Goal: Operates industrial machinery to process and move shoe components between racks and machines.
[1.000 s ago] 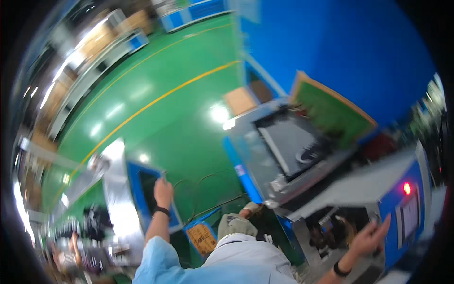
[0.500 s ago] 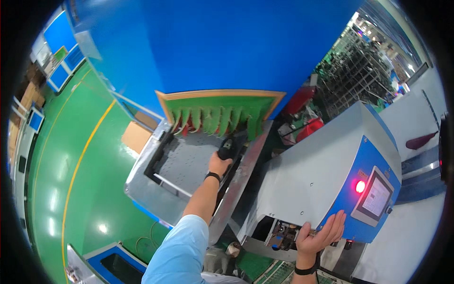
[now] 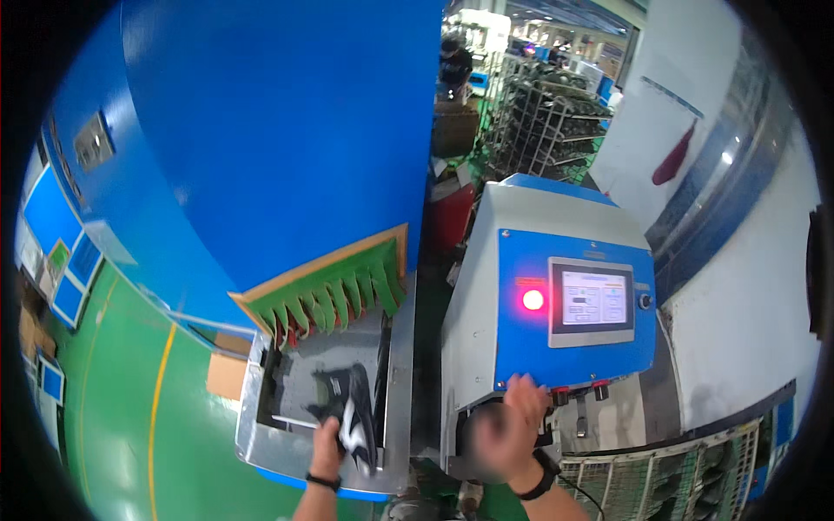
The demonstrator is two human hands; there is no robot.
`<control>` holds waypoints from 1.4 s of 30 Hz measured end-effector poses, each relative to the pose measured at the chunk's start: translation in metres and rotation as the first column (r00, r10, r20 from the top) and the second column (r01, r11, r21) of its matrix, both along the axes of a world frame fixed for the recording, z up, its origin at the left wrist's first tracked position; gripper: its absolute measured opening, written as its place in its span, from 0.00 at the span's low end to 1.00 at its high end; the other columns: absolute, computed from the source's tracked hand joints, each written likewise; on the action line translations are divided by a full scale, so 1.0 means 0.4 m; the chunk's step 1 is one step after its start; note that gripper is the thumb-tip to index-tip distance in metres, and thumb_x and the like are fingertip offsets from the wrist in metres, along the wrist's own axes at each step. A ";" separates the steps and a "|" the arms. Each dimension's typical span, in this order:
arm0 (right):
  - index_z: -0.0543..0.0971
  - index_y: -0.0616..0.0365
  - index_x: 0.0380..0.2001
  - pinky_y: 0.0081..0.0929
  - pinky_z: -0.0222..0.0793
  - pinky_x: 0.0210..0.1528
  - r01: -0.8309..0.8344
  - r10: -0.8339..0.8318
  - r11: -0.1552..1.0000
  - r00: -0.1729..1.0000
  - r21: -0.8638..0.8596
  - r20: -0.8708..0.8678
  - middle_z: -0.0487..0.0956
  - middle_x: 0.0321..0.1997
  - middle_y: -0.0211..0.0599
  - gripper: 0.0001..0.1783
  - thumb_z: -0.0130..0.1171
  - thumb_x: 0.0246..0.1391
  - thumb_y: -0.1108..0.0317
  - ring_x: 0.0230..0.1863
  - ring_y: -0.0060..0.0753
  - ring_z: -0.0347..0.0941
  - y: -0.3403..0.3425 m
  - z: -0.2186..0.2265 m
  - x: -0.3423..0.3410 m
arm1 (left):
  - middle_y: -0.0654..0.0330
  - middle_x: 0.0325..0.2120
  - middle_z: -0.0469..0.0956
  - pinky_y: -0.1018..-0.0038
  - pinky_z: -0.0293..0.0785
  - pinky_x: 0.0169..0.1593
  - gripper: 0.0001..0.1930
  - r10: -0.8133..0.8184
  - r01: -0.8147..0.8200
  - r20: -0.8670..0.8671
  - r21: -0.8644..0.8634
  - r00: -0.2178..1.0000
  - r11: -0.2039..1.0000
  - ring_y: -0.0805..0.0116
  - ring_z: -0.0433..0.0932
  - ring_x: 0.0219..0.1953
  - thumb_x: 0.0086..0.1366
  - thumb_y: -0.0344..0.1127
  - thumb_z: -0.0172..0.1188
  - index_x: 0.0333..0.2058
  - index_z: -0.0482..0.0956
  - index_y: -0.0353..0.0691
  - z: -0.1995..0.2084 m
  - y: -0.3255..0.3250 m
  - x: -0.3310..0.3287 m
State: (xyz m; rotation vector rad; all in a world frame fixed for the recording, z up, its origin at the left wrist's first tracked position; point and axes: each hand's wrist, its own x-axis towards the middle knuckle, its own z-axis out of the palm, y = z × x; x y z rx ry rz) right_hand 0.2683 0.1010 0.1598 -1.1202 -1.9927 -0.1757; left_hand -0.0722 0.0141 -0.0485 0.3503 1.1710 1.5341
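A black shoe with a white patch on its side (image 3: 352, 412) is in my left hand (image 3: 326, 453), whose fingers are closed on its near end. It is held over the grey perforated bed (image 3: 300, 378) of the blue machine, in front of the green strip curtain (image 3: 334, 304). My right hand (image 3: 517, 425) is at the lower front edge of the grey and blue machine (image 3: 512, 347), fingers stretched upward, with nothing visible in it. A smeared patch beside that hand hides part of it.
A touchscreen (image 3: 593, 300) and a lit red button (image 3: 532, 300) are on the front panel. Wire racks with dark items (image 3: 556, 122) stand behind; another rack (image 3: 669, 482) is at the near right. A cardboard box (image 3: 226, 373) sits left of the bed.
The view has swung right. My left hand has drawn the shoe back from the strip curtain toward me. My right hand remains near the panel's lower edge.
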 end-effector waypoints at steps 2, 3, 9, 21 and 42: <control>0.65 0.66 0.65 0.62 0.51 0.72 -0.363 0.310 0.919 0.906 -0.155 -0.287 0.69 0.67 0.59 0.43 0.71 0.50 0.61 0.69 0.66 0.62 -0.119 -0.047 -0.008 | 0.54 0.52 0.81 0.61 0.80 0.55 0.32 -0.086 0.071 0.141 0.107 0.986 0.992 0.59 0.83 0.49 0.67 0.57 0.57 0.59 0.74 0.35 0.038 -0.097 0.106; 0.57 0.65 0.70 0.55 0.53 0.72 -0.507 0.302 0.796 0.807 -0.332 -0.508 0.65 0.70 0.57 0.51 0.75 0.48 0.63 0.70 0.58 0.62 -0.177 -0.059 -0.027 | 0.55 0.52 0.81 0.62 0.79 0.56 0.32 -0.183 0.167 0.159 0.112 0.970 0.980 0.60 0.82 0.51 0.67 0.57 0.58 0.59 0.75 0.35 0.121 -0.120 0.182; 0.45 0.60 0.77 0.32 0.60 0.69 -0.824 -0.196 0.162 0.512 -0.543 -0.836 0.66 0.68 0.41 0.62 0.74 0.46 0.67 0.67 0.34 0.63 -0.168 -0.150 0.078 | 0.48 0.53 0.74 0.65 0.73 0.57 0.42 -0.116 -0.026 -0.732 -0.179 0.672 0.983 0.55 0.77 0.52 0.56 0.46 0.74 0.61 0.64 0.29 0.406 -0.119 0.491; 0.42 0.56 0.77 0.54 0.69 0.63 0.042 0.211 0.288 0.972 -0.957 0.106 0.71 0.60 0.73 0.63 0.63 0.45 0.46 0.56 0.76 0.74 -0.366 -0.042 0.413 | 0.44 0.31 0.84 0.54 0.82 0.35 0.21 -0.442 0.548 -0.795 -0.607 -0.416 0.575 0.45 0.85 0.31 0.61 0.48 0.63 0.38 0.79 0.31 0.364 -0.279 0.774; 0.61 0.61 0.73 0.28 0.71 0.58 -0.233 -0.383 0.540 0.788 -0.809 -0.482 0.78 0.59 0.45 0.54 0.68 0.39 0.71 0.54 0.36 0.78 -0.189 -0.147 0.509 | 0.48 0.27 0.81 0.57 0.76 0.33 0.11 -0.554 0.676 -0.814 -0.309 0.175 0.668 0.42 0.81 0.31 0.68 0.40 0.61 0.36 0.83 0.39 0.269 -0.190 0.692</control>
